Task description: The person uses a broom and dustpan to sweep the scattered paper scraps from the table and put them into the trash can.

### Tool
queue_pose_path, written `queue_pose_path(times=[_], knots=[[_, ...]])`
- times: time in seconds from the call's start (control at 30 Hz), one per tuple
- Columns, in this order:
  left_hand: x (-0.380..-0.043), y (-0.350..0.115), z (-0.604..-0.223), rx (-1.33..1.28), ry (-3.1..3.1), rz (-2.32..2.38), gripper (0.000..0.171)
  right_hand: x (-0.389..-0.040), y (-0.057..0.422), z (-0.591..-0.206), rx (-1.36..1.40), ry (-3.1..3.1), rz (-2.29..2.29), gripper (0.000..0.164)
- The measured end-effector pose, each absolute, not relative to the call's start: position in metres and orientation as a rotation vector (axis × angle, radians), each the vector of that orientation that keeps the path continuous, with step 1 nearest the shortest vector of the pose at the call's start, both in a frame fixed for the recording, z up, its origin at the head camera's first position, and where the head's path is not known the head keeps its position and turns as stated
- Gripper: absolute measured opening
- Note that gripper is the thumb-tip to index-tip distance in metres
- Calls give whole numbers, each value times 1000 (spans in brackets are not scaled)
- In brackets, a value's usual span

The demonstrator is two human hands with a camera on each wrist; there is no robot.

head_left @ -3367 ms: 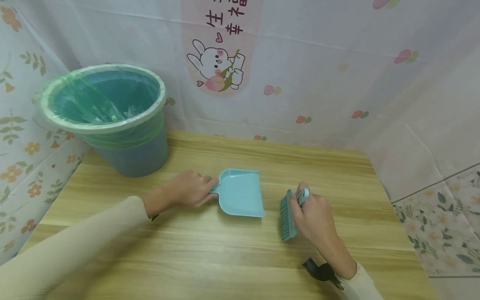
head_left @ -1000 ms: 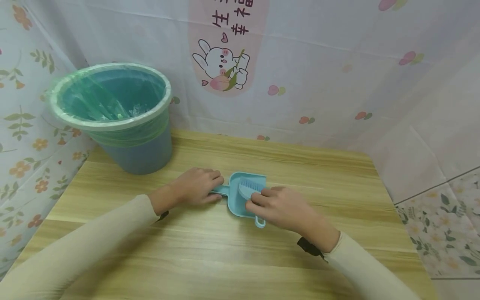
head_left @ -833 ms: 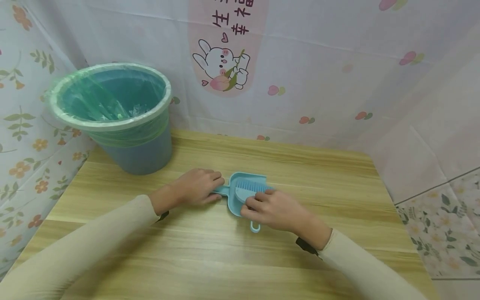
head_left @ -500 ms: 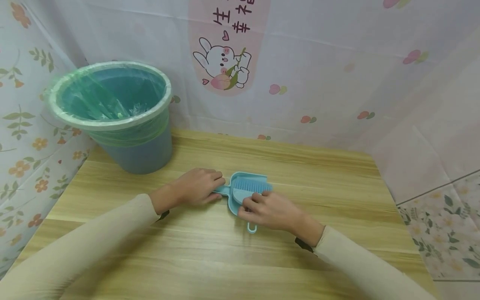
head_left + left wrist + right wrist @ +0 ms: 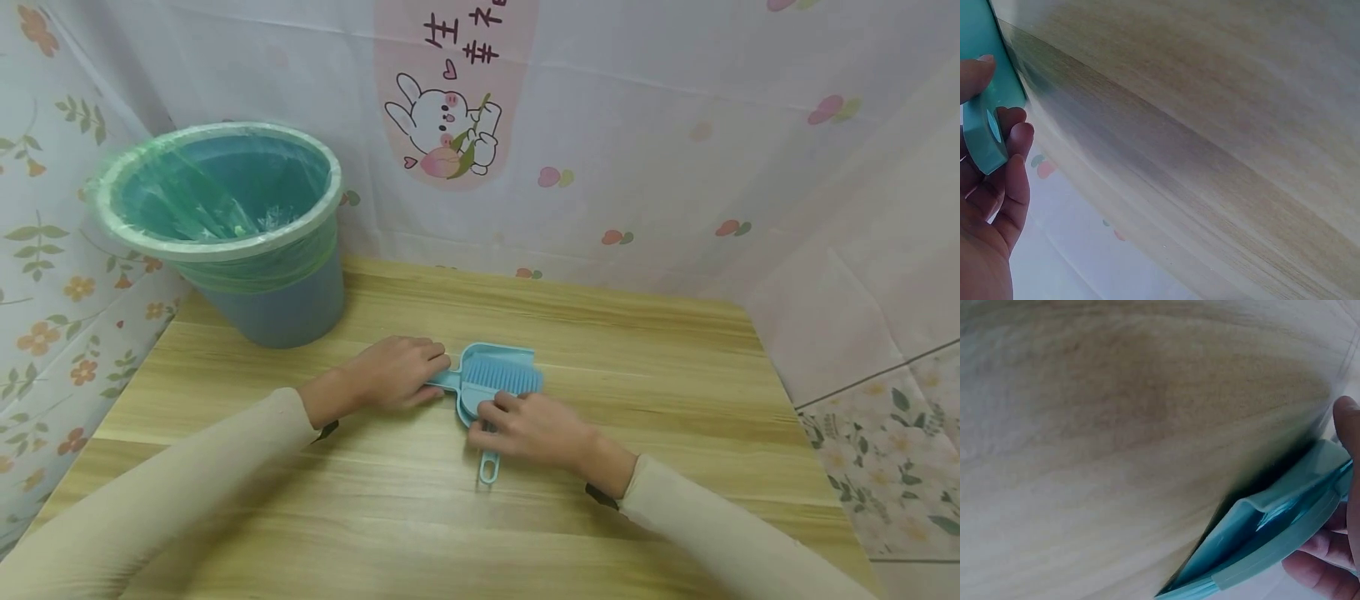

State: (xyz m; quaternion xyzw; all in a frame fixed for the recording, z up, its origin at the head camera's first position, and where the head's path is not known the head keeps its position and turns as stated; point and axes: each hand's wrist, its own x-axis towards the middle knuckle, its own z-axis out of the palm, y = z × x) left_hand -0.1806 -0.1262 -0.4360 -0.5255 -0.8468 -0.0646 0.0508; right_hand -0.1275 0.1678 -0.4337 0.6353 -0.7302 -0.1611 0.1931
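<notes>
A light blue dustpan (image 5: 474,413) lies on the wooden table, its wide mouth toward the right. My left hand (image 5: 392,372) holds its handle, with the thumb over the top and fingers curled beneath in the left wrist view. A blue hand brush (image 5: 501,377) lies in the pan, bristles toward the far side, its looped handle sticking out over the near rim. My right hand (image 5: 536,429) is around the brush's handle, loosely spread. In the right wrist view its thumb stands apart from the brush, fingers below. Part of the handle is hidden by the hand.
A blue bin (image 5: 288,312) with a green liner and pale rim stands at the table's back left. The wooden table (image 5: 420,533) meets a printed white cloth (image 5: 637,150) behind. Pale tiles (image 5: 862,317) are at the right.
The brush first came from the right of the dustpan into it. Lately it has tilted flatter, bristles showing more, as my right hand shifted left and nearer. My left hand has stayed put.
</notes>
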Motion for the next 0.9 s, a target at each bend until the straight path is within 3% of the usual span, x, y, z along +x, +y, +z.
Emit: queue_pose_path(times=[0.27, 0.57, 0.73, 0.9], knots=[[-180, -126, -438, -1585, -2583, -196, 28, -124, 166, -434, 1717, -2092, -417, 16], [-181, -127, -438, -1583, -2586, -203, 34, -121, 171, -432, 1673, -2162, -344, 65], [-179, -131, -434, -1565, -2580, -186, 52, -118, 180, -422, 1705, -2217, -261, 90], [-176, -135, -421, -1506, -2512, -207, 72, -121, 196, -407, 1732, -2311, 135, 97]])
